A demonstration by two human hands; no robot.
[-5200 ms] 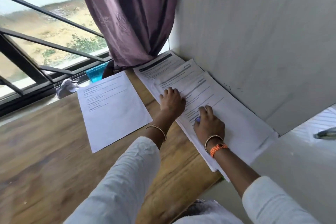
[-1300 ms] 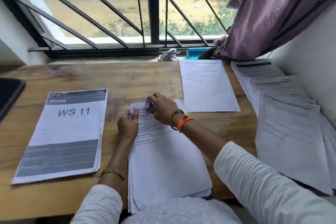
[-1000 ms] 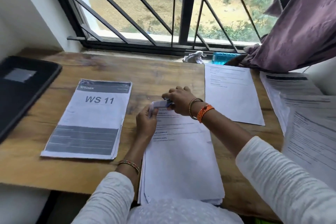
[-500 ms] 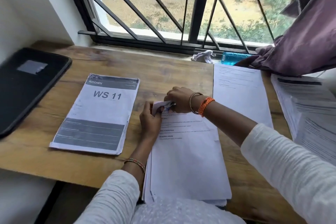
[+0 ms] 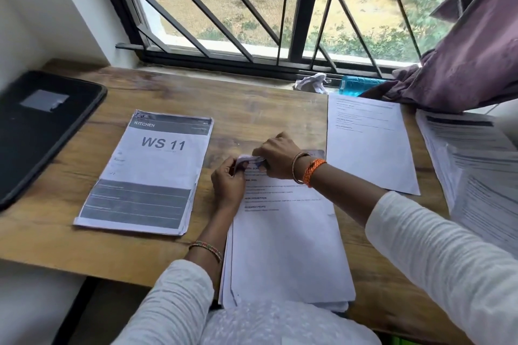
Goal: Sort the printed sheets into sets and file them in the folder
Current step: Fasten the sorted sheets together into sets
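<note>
Both hands pinch the stack's [image 5: 286, 246] top-left corner, the left hand [image 5: 228, 183] just below the right hand [image 5: 277, 159]; the sheets look light, limp and slippery, so grip near the bound corner.

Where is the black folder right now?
The black folder lies at the far left of the wooden table in the head view, left of the "WS 11" paper stack and beside the white wall.
</note>
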